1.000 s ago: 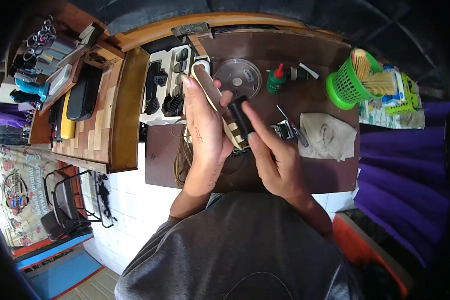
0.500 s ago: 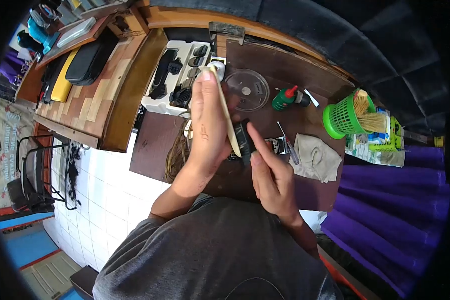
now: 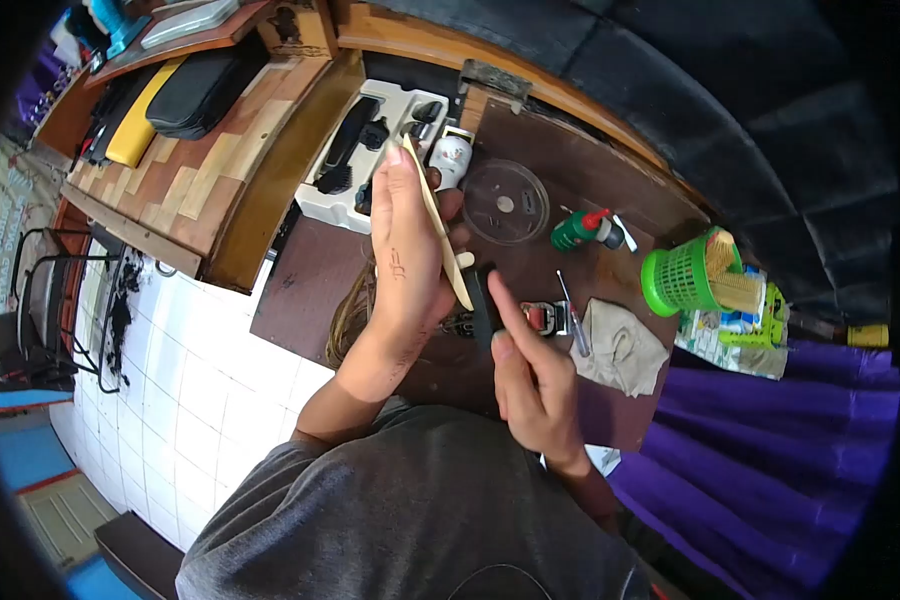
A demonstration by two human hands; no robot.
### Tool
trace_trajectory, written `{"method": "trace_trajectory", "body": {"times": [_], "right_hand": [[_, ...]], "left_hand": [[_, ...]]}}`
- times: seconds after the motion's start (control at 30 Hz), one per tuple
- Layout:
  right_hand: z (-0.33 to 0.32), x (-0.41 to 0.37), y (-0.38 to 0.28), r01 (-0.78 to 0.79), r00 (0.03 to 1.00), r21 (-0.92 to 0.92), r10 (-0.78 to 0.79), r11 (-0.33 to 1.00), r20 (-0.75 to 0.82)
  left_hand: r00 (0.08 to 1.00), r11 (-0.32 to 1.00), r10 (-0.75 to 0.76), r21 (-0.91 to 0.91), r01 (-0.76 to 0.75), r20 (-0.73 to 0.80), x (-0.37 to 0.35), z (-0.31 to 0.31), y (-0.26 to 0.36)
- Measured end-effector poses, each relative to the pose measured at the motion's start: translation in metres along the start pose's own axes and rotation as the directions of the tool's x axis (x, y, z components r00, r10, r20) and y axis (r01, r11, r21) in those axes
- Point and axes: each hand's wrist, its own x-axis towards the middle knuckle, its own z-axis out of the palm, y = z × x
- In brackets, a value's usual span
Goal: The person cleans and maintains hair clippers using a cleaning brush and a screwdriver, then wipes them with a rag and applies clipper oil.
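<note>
My left hand (image 3: 407,225) is closed around a long, thin, cream-coloured piece (image 3: 438,220), seen edge-on and slightly curved, with a small nub near its lower end. My right hand (image 3: 537,385) grips a flat black block (image 3: 483,305) between thumb and fingers, the index finger stretched along its side. The block sits right beside the lower tip of the cream piece. Just right of the block on the table lies a small metal-and-red part (image 3: 543,318), with a screwdriver (image 3: 573,315) alongside. A brown cord (image 3: 350,315) is coiled under my left wrist.
A white tray (image 3: 320,208) holds black clippers and attachments. Behind my hands are a white container (image 3: 452,152), a round clear lid (image 3: 506,203) with small parts, and a green bottle (image 3: 575,230). To the right lie a beige cloth (image 3: 622,348) and a green basket (image 3: 676,280) of combs.
The view has shifted slightly. The cream piece has turned a little in my left hand, showing its nub, and the black block is now seen more edge-on, still in my right hand.
</note>
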Motion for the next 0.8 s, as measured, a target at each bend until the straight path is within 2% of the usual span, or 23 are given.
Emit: {"method": "trace_trajectory", "body": {"times": [0.03, 0.1, 0.13, 0.17, 0.23, 0.3, 0.33, 0.4, 0.43, 0.47, 0.57, 0.63, 0.7, 0.73, 0.8], "right_hand": [[0.000, 0.003, 0.002, 0.006, 1.000, -0.001, -0.006, 1.000, 0.017], [0.002, 0.005, 0.002, 0.006, 1.000, -0.014, -0.006, 1.000, -0.017], [0.002, 0.007, 0.003, 0.002, 1.000, -0.014, -0.002, 1.000, -0.015], [0.002, 0.010, 0.003, 0.032, 0.999, -0.051, -0.033, 0.998, -0.027], [0.003, 0.016, 0.004, 0.101, 0.993, -0.124, -0.107, 0.987, -0.041], [0.004, 0.007, -0.009, -0.008, 1.000, -0.052, 0.009, 0.999, 0.025], [0.006, 0.004, -0.008, -0.001, 1.000, -0.056, 0.002, 0.998, 0.021], [0.010, 0.008, -0.004, 0.006, 1.000, -0.064, -0.005, 0.998, 0.012], [0.010, 0.014, -0.001, 0.035, 0.999, -0.071, -0.037, 0.997, -0.029], [0.008, 0.016, 0.001, 0.064, 0.995, -0.084, -0.070, 0.994, -0.069], [0.005, 0.017, -0.002, 0.118, 0.991, -0.170, -0.128, 0.978, -0.050], [0.002, 0.012, 0.002, 0.196, 0.979, -0.270, -0.206, 0.943, -0.008], [0.004, 0.010, -0.006, 0.074, 0.997, -0.186, -0.080, 0.980, -0.022], [0.005, 0.013, -0.006, 0.065, 0.997, -0.182, -0.071, 0.981, -0.026], [0.003, 0.022, -0.004, 0.064, 0.993, -0.189, -0.082, 0.980, -0.087]], "left_hand": [[1.000, 1.000, -0.006, 0.001, 0.006, -0.006, -0.002, -0.002, 0.003], [0.996, 0.992, 0.048, 0.111, -0.056, 0.071, -0.005, -0.008, -0.010], [0.992, 0.991, 0.069, 0.106, -0.079, 0.101, -0.007, -0.008, -0.015], [0.995, 0.998, 0.010, 0.068, -0.017, 0.101, -0.009, -0.008, -0.017], [0.995, 1.000, 0.023, -0.004, -0.023, 0.094, -0.002, -0.014, -0.018], [0.999, 0.999, -0.026, -0.032, 0.028, 0.047, 0.001, -0.018, -0.004], [1.000, 0.999, -0.020, -0.043, 0.019, -0.015, -0.001, -0.013, 0.002], [0.999, 0.999, 0.036, 0.010, -0.037, 0.031, -0.001, -0.016, -0.007], [0.993, 0.994, 0.079, 0.063, -0.084, 0.084, -0.002, -0.015, -0.012], [0.995, 0.998, 0.045, 0.040, -0.048, 0.086, -0.005, -0.012, -0.016], [0.997, 0.999, 0.025, 0.033, -0.028, 0.079, -0.002, -0.012, -0.014], [0.999, 0.998, -0.049, -0.035, 0.050, 0.022, 0.004, -0.012, -0.006], [0.998, 0.999, -0.026, 0.024, 0.027, -0.052, 0.004, -0.007, -0.001], [1.000, 0.999, -0.023, 0.024, 0.023, -0.007, -0.001, -0.005, -0.001], [0.989, 0.996, 0.077, 0.037, -0.083, 0.128, 0.000, -0.008, -0.016]]}}
